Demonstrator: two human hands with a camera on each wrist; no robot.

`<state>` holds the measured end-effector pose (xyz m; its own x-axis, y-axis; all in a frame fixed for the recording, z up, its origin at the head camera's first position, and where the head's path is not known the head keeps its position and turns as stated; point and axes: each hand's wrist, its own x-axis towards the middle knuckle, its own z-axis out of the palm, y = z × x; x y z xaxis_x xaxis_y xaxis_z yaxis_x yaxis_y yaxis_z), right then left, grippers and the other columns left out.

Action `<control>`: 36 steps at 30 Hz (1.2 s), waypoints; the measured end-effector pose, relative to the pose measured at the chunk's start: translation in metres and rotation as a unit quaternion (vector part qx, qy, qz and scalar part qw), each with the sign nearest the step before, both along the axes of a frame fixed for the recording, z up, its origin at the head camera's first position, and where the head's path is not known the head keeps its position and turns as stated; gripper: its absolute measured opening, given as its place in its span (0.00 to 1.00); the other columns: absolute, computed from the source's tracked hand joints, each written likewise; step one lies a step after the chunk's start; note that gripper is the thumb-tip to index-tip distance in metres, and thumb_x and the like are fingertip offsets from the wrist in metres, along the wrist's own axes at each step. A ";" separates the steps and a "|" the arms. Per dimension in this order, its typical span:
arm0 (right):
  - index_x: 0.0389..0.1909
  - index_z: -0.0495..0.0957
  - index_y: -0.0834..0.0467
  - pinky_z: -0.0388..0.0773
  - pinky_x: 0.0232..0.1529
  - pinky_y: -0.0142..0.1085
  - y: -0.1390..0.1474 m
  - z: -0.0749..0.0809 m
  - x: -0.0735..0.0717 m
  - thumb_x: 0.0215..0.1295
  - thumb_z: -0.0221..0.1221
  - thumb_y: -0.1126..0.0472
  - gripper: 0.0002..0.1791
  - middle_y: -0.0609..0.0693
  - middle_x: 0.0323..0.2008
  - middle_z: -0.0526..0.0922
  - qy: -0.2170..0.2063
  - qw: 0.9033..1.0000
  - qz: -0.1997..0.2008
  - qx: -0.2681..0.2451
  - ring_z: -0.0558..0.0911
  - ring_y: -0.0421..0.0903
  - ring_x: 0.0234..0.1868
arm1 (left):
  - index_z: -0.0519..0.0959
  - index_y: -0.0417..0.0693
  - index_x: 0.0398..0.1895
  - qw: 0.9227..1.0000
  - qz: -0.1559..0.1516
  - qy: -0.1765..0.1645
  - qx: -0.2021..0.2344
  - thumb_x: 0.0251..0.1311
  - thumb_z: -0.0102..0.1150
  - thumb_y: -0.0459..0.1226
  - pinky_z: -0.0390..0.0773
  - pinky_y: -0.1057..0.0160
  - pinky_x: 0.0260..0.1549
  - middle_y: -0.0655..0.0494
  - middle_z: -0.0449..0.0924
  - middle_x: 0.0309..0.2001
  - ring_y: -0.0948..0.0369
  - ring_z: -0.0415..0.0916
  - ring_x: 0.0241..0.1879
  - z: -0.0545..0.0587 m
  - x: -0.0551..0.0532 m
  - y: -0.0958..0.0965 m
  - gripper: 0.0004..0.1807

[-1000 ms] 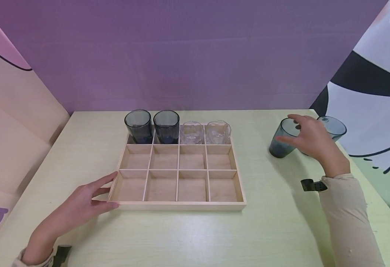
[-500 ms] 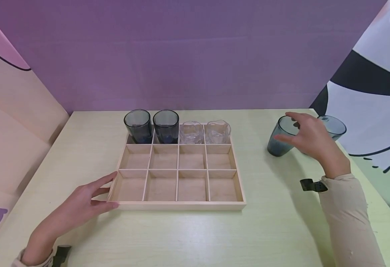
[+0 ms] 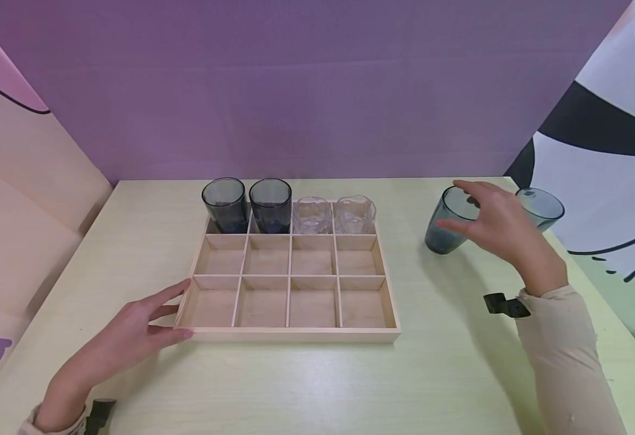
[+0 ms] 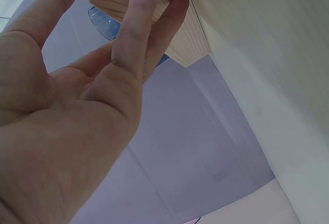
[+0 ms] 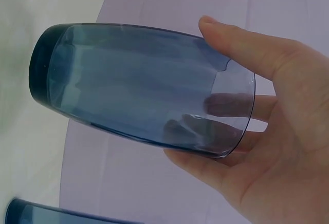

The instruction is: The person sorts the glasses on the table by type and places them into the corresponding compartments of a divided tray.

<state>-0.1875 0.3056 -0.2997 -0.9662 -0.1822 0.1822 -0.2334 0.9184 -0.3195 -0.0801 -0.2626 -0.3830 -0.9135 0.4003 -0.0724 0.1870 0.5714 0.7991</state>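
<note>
My right hand holds a blue tinted drinking glass near its rim, thumb on one side and fingers round the other. The right wrist view shows this glass large, its thick base by the tabletop; whether it touches the table I cannot tell. My left hand rests its fairly straight fingers and thumb on the left front corner of a divided wooden tray. In the left wrist view, fingertips touch the tray's wooden side.
Two dark glasses stand in the tray's back-left compartments. Two small clear glasses occupy those beside them. Another blue glass stands at the table's right edge, partly behind my right hand. A purple backdrop rises behind the table.
My right hand has moved the blue glass a little to the left and slightly back, away from the other blue glass. My left hand and the tray stay in place.
</note>
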 end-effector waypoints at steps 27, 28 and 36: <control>0.68 0.68 0.64 0.72 0.58 0.60 -0.037 0.010 0.017 0.56 0.73 0.50 0.42 0.62 0.64 0.72 0.066 0.995 0.071 -0.015 0.73 0.63 0.61 | 0.57 0.47 0.77 1.000 -0.002 0.003 -0.004 0.62 0.68 0.47 0.84 0.64 0.46 0.43 0.55 0.76 0.41 0.73 0.62 0.000 0.000 0.000 0.45; 0.68 0.69 0.64 0.72 0.58 0.60 -0.039 0.010 0.018 0.56 0.73 0.51 0.42 0.62 0.64 0.72 0.068 0.995 0.073 -0.016 0.72 0.62 0.62 | 0.58 0.46 0.77 1.000 -0.002 0.006 -0.005 0.62 0.68 0.47 0.84 0.65 0.46 0.42 0.56 0.76 0.41 0.73 0.62 0.000 0.000 0.000 0.45; 0.69 0.69 0.63 0.69 0.62 0.59 -0.048 0.013 0.024 0.57 0.73 0.54 0.41 0.63 0.64 0.72 0.089 0.992 0.084 -0.020 0.70 0.62 0.65 | 0.57 0.47 0.78 1.000 -0.002 0.004 -0.005 0.61 0.68 0.47 0.84 0.64 0.46 0.43 0.55 0.76 0.41 0.73 0.62 0.000 0.000 0.000 0.45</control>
<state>-0.1634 0.2574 -0.2869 -0.8746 -0.3269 0.3581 -0.4382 0.8491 -0.2950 -0.0801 -0.2625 -0.3831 -0.9121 0.4041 -0.0693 0.1959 0.5781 0.7921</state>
